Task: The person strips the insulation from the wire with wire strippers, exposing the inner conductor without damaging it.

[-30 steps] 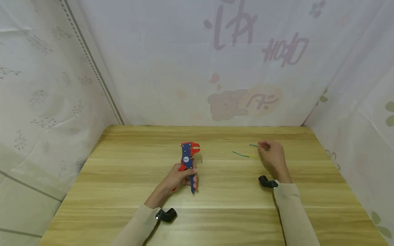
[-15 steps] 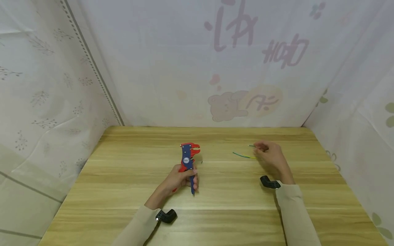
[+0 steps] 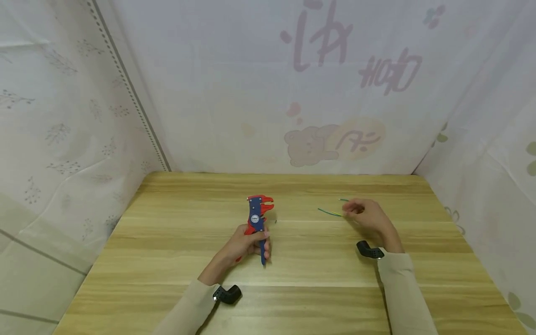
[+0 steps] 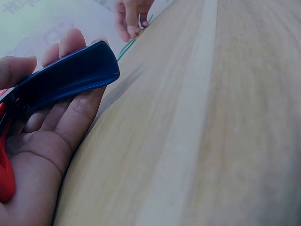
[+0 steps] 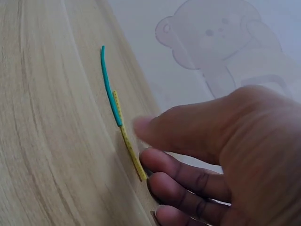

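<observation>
My left hand (image 3: 244, 244) grips an automatic wire stripper (image 3: 255, 214) with blue and red parts; its red jaws point right. In the left wrist view the blue handle (image 4: 70, 77) lies across the fingers. My right hand (image 3: 370, 217) is over the table at the right, beside a green wire (image 3: 326, 212) and a yellow wire (image 5: 129, 148) that lie partly side by side. Its thumb and fingers stand apart close to the yellow wire, with nothing seen between them. Another green wire (image 3: 343, 200) with a bare tip pokes out beyond that hand; the rest is hidden.
A tiny green scrap (image 3: 275, 221) lies on the wooden table (image 3: 301, 260), right of the wire stripper. Printed cloth (image 3: 234, 93) hangs behind the table and along both sides. Each wrist wears a black camera (image 3: 228, 294).
My right hand has moved slightly toward me, from the green wire with the bare tip to the green and yellow wires. The left hand keeps its grip on the wire stripper.
</observation>
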The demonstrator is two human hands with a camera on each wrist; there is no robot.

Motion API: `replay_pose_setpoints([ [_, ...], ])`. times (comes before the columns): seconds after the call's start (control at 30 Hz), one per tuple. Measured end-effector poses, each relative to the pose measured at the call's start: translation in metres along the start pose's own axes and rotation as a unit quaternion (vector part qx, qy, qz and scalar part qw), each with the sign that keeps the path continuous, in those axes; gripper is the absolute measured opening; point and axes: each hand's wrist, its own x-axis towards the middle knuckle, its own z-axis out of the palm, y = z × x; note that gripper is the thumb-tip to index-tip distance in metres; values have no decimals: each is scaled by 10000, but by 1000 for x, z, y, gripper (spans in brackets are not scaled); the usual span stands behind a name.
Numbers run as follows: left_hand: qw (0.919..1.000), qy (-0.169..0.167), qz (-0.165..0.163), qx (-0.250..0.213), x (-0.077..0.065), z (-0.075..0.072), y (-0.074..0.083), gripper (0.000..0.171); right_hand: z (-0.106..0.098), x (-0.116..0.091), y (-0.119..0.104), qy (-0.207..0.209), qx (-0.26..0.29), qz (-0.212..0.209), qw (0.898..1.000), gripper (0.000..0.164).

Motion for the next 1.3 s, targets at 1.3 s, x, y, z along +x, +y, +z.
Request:
replay_pose_setpoints([
  [1.3, 10000, -92, 9, -34, 0, -1, -1, 34, 5, 3, -5, 121, -311, 72, 9994, 11],
])
